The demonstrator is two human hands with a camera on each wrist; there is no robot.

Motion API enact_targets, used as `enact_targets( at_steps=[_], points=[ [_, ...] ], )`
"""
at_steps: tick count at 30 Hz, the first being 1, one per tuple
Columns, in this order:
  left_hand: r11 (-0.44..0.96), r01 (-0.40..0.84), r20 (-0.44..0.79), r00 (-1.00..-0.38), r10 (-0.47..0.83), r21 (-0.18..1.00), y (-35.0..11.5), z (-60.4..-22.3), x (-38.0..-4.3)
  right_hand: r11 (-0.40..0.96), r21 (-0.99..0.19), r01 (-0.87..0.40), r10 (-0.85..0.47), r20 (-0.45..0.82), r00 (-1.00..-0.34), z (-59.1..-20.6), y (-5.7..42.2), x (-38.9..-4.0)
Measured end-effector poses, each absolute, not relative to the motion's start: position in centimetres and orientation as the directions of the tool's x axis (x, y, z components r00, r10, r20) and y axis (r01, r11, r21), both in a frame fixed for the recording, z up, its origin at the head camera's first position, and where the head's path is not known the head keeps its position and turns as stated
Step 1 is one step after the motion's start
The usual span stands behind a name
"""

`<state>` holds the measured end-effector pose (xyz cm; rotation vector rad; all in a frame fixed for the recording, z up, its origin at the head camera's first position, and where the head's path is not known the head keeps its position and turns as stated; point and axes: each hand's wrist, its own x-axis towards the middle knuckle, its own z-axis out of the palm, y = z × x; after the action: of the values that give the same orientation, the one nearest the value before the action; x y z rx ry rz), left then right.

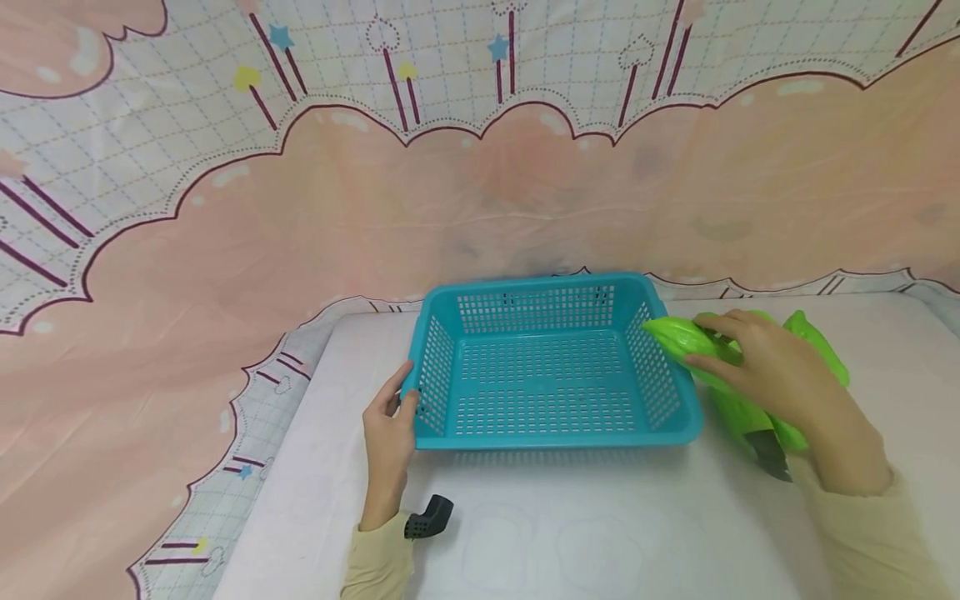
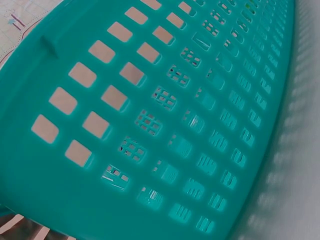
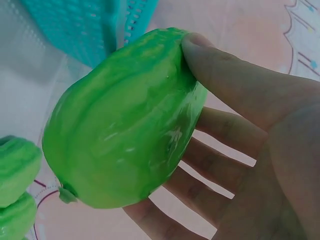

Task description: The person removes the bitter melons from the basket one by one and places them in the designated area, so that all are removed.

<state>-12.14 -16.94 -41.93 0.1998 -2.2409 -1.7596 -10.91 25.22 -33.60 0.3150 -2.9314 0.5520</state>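
Note:
A turquoise plastic basket [image 1: 551,442] with slotted walls stands on the white table, nothing inside it. At its left rim my left hand [image 1: 392,421] grips the edge between thumb and fingers; the left wrist view is filled by the basket's side [image 2: 65,185]. My right hand [image 1: 780,362] holds a glossy green, pear-shaped fruit [image 3: 120,125] with shallow ridges and a small stem. Thumb and fingers clasp it from opposite sides. In the head view this fruit [image 1: 678,336] overlaps the basket's right rim, its tip towards the interior.
More green fruits [image 1: 817,343] lie in a group right of the basket, partly hidden under the right hand and forearm. Black wrist-worn pieces [image 1: 431,517] show at both sleeves. A patterned cloth backdrop [image 1: 525,192] rises behind the table.

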Motion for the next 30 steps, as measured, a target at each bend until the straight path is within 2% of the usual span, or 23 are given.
enact_targets(
  at_steps=[6,12,30],
  points=[
    [0.249,0.07,0.141,-0.949,-0.281,0.966,-17.1,-41.9,-12.1,0.913,-0.337,-0.231,-0.175,0.188,-0.966,-33.9,26.2,-10.7],
    [0.239,0.063,0.132,-0.95,-0.284,0.969,-17.0,-41.8,-12.2,0.925,-0.33,-0.189,-0.156,0.123,-0.98,-34.4,27.4,-10.6],
    [0.251,0.066,0.139,-0.948,-0.288,0.966,-16.9,-42.1,-12.3,0.949,-0.293,-0.111,-0.098,0.061,-0.993,-35.8,31.4,-9.7]
  ],
)
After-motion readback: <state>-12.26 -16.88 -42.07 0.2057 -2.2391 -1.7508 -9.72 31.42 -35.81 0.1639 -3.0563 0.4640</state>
